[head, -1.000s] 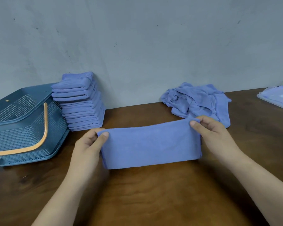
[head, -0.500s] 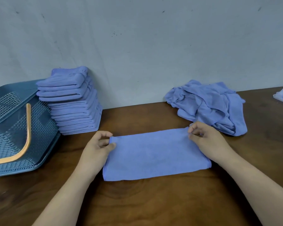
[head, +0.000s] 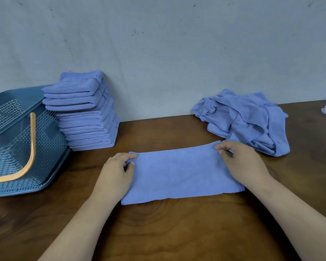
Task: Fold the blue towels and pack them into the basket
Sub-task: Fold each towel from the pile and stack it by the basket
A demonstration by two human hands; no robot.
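Towel (head: pixel 181 176), folded to a strip, lies flat on the table (head: pixel 167 232), front-right of the folded stack (head: pixel 83 113). Left hand (head: pixel 113 176) pinches its far left corner, and right hand (head: pixel 243 162) pinches its far right corner, fingers curled. Basket (head: pixel 51 147) sits left of the stack.

A blue towel (head: pixel 179 176), folded into a long strip, lies flat on the brown wooden table (head: pixel 158 232). The left hand (head: pixel 115 176) pinches the strip's far left corner and the right hand (head: pixel 243 162) pinches its far right corner. Left of the strip and farther back, a tall stack of folded towels (head: pixel 87 113) stands against the grey wall (head: pixel 158 44). Beyond that stack, farther left again, is the blue perforated basket (head: pixel 17 140) – tilted, its orange handle (head: pixel 31 147) lying across the opening. Just behind the strip's right end sits a crumpled heap of unfolded towels (head: pixel 247 121).
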